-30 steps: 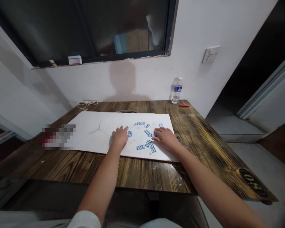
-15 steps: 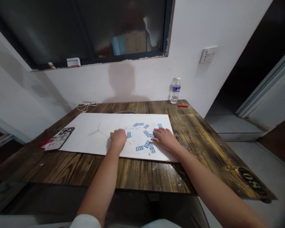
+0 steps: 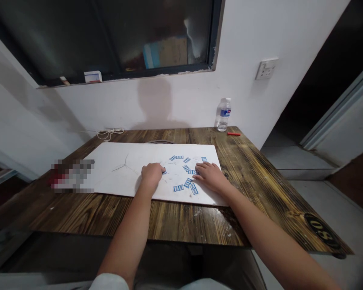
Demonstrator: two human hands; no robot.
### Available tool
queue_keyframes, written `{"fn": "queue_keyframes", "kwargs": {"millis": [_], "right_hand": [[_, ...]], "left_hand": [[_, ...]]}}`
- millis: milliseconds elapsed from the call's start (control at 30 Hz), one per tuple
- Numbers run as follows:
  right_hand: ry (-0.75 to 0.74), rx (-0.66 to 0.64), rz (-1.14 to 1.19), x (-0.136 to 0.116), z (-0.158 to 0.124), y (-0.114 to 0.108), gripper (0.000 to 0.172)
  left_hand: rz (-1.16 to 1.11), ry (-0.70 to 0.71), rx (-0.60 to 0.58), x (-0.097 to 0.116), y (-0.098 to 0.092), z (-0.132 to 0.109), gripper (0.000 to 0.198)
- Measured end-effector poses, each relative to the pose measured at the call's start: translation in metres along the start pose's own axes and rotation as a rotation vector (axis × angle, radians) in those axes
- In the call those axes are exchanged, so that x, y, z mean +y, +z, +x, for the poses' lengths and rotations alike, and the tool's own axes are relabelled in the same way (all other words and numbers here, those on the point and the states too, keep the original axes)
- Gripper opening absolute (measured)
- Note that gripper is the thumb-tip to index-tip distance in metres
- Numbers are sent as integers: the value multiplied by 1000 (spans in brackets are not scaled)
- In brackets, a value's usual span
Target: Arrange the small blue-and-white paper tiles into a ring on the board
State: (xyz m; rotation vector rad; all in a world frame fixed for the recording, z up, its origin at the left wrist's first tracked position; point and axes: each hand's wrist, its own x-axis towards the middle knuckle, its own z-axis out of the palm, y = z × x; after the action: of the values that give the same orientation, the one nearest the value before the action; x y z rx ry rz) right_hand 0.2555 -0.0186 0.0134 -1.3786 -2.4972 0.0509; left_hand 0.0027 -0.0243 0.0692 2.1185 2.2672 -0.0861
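Blue-edged slips (image 3: 186,183): scattered on a white sheet (image 3: 117,171), which gives us a flat surface.
Left hand (image 3: 152,175): curled at one slip; we cannot tell if gripping.
Right hand (image 3: 210,177): open, palm down, apparently bracing.

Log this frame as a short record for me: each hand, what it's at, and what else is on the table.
left hand: fingers curled, fingertips at a small blue-and-white piece
right hand: resting on the white sheet, fingers spread, beside more blue-and-white pieces
things: blue-and-white pieces scattered between and ahead of the hands, on the white sheet
surface: dark-grained wooden table
rest: plastic water bottle, red stick, coiled white cord, pixelated patch at the sheet's left edge
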Motion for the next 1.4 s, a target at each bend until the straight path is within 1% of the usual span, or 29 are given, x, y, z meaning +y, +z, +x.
{"fn": "queue_keyframes", "kwargs": {"millis": [133, 233, 333, 400, 467, 533, 600, 667, 767, 867, 933, 1067, 1133, 1267, 1333, 1400], "right_hand": [[14, -1, 1, 0, 0, 1, 41], [21, -8, 6, 0, 0, 0, 41], [20, -11, 4, 0, 0, 0, 40], [20, -11, -2, 0, 0, -1, 40], [20, -14, -10, 0, 1, -1, 40], [18, -15, -15, 0, 1, -1, 41], [17, -11, -16, 0, 1, -1, 41], [19, -5, -14, -1, 1, -2, 40], [23, -7, -13, -1, 1, -3, 40], [21, -7, -13, -1, 1, -3, 38], [18, 0, -11, -1, 1, -2, 35], [32, 1, -4, 1, 2, 0, 33], [43, -4, -1, 1, 2, 0, 34], [53, -13, 13, 1, 2, -1, 35], [56, -28, 19, 0, 2, -2, 36], [59, -46, 17, 0, 1, -3, 36]], "left_hand": [[8, -114, -78, -1, -1, 5, 27], [40, -160, -70, -1, -1, 6, 27], [61, -100, 2, 0, -2, 2, 32], [22, -17, 59, 1, -3, -3, 37], [-18, 46, 80, 2, -2, -6, 38], [-31, 56, 43, 3, -2, -7, 34], [-28, 8, -15, 4, -2, -6, 32], [-22, -32, -48, 4, -3, -5, 35], [0, -34, -62, 4, -3, -4, 34], [29, -18, -49, 3, -1, -4, 36], [42, 2, -13, 4, 1, -3, 38], [11, 73, 117, 10, 4, -3, 39], [-13, 104, 144, 15, 4, -4, 37], [-35, 186, 152, 22, 9, -16, 38], [-37, 253, 144, 22, 16, -29, 37], [-67, 297, 179, 19, 26, -44, 36]]}}
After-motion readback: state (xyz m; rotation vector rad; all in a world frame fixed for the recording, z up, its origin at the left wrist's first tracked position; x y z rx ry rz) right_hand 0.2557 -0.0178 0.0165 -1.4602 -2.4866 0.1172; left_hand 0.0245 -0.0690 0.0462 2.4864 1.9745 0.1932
